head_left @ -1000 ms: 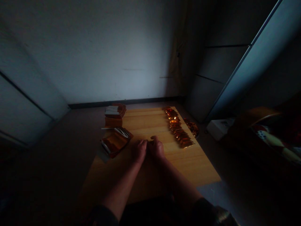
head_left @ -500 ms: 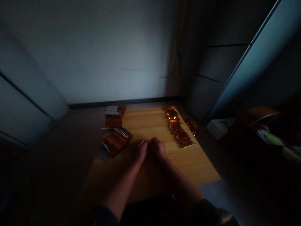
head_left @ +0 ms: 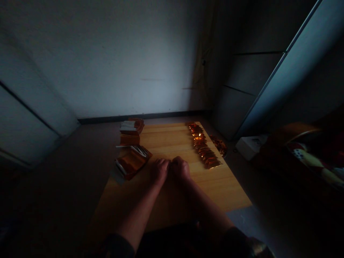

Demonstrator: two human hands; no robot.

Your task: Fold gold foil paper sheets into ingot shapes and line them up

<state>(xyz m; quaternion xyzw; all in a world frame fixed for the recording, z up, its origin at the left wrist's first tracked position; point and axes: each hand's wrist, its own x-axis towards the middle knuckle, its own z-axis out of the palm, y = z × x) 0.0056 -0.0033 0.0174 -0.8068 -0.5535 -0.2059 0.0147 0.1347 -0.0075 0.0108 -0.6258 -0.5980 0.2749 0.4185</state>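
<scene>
Your curled left hand (head_left: 159, 171) and right hand (head_left: 180, 169) touched, their grip unclear. The orange foil packet row (head_left: 204, 148) ran away from you, slanting left.

Single head cam, mounted high, faces forward and down onto a wooden table (head_left: 166, 139) close below; wall (head_left: 107, 64) fills the frame's top.

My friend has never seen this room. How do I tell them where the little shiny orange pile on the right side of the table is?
Start at the light wooden table. Look along its right side for a long, overlapping row of shiny orange packets. Just right of that row, by the table's edge, is a small, messy shiny pile, sitting alone and not lined up.
</scene>
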